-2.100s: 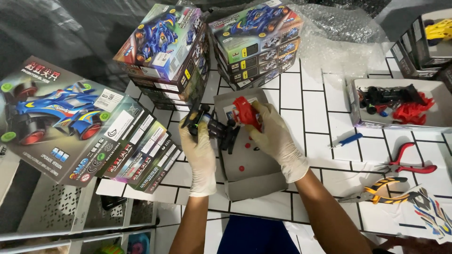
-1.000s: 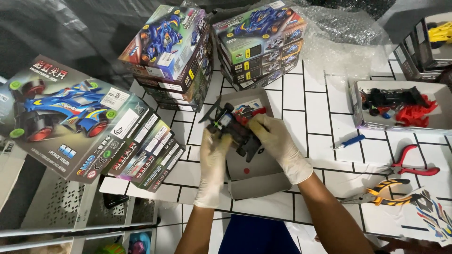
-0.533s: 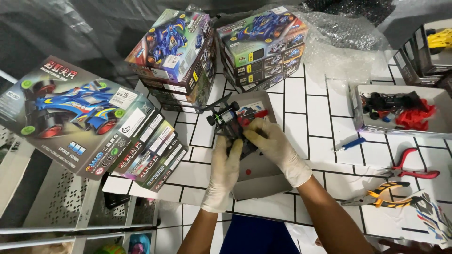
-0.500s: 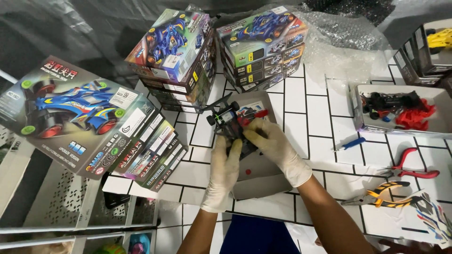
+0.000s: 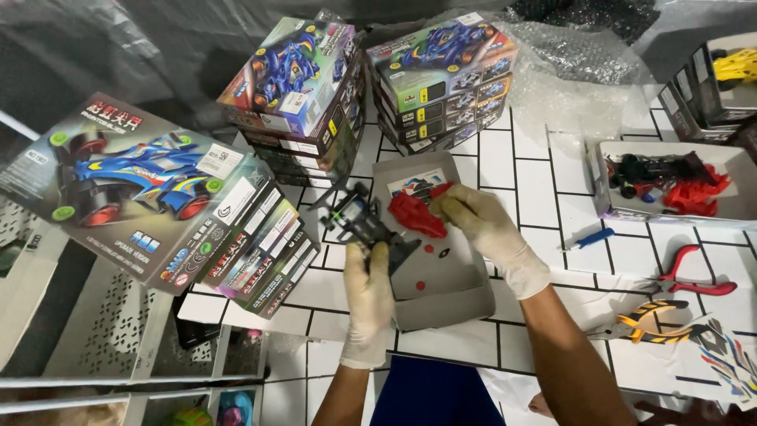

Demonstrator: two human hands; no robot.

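Two gloved hands at work: left hand (image 5: 369, 293) grasps the black chassis (image 5: 364, 229), right hand (image 5: 481, 225) pinches the red body shell (image 5: 415, 214), not yet fitted on.

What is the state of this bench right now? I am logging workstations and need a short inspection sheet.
Surface: white tiled table with dark grout.
Job's things: black toy car chassis in the left hand; red body shell at the right hand; both above an open grey tray.
Clutter: stacked model car boxes, blue screwdriver, red pliers, yellow-black cutters, sticker sheet, parts box.
Hands: both in white gloves.
Cables: nothing seen.
Surroundings: bubble wrap, dark plastic sheeting behind.
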